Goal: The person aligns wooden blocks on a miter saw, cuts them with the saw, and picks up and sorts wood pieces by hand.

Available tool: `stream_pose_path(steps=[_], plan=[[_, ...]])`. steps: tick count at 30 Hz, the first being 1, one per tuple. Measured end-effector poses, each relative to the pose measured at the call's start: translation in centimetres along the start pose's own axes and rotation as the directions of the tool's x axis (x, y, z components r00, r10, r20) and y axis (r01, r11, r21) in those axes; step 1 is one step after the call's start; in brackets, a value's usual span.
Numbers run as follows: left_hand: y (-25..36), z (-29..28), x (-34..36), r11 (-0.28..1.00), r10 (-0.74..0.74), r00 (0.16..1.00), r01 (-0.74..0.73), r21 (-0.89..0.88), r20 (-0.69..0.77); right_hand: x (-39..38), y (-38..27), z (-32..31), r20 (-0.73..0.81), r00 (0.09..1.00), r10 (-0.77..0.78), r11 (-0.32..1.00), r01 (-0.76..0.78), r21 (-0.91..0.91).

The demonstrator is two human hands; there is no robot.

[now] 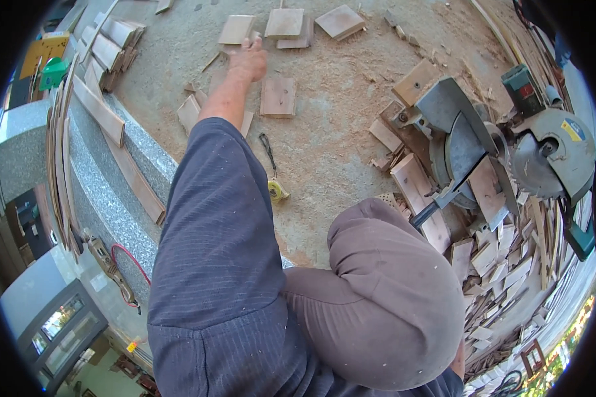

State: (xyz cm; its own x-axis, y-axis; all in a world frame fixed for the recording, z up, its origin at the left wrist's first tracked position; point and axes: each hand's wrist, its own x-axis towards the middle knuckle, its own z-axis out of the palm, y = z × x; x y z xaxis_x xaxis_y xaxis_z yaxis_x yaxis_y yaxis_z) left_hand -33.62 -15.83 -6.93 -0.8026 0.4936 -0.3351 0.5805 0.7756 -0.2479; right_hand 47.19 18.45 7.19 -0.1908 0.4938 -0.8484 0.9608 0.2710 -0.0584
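Note:
My left hand reaches out over the floor at the end of a dark blue sleeve. Its blurred fingertips look apart, at the near right corner of a flat wooden block; I cannot tell how firmly they touch it. Beside that, another block overlaps one under it, and a third block lies farther right. Nearer to me is a square block with small dark marks. More pieces lie partly hidden under my left forearm. Of my right arm, only a strip of skin shows past my bent knee; that hand is hidden.
A mitre saw stands at the right, with wood on its base and a heap of offcuts beside it. A tape measure with a black strap lies near my knee. Long boards rest on grey stone steps at left.

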Motion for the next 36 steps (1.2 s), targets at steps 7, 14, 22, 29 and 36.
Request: stream_pose_path(steps=[7, 14, 22, 29, 36], plan=[[-0.5, -0.8, 1.9, 0.986, -0.091, 0.994, 0.099, -0.132, 0.066, -0.6, -0.7, -0.7, -0.041, 0.997, -0.072, 0.995, 0.074, 0.066], [8.8, -3.0, 4.9, 0.971, 0.114, 0.990, -0.127, -0.200, -0.078, -0.2, -0.8, -0.3, -0.010, 0.997, -0.077, 0.997, 0.077, -0.023], [11.7, -3.3, 6.0, 0.942, 0.318, 0.849, -0.332, 0.042, -0.423, -0.4, -1.9, -0.3, -0.044, 0.998, -0.038, 0.991, 0.032, -0.129], [14.9, -1.5, -2.0, 0.854, 0.091, 0.639, -0.445, -0.270, -0.764, 2.9, -8.2, 1.6, -0.085, 0.934, -0.348, 0.927, 0.330, -0.177], [30.3, -2.1, -20.1, 0.010, 0.196, 0.950, 0.247, -0.969, 0.244, 10.6, -17.5, 9.0, 0.359, 0.928, 0.105, -0.319, -0.310, 0.896]])
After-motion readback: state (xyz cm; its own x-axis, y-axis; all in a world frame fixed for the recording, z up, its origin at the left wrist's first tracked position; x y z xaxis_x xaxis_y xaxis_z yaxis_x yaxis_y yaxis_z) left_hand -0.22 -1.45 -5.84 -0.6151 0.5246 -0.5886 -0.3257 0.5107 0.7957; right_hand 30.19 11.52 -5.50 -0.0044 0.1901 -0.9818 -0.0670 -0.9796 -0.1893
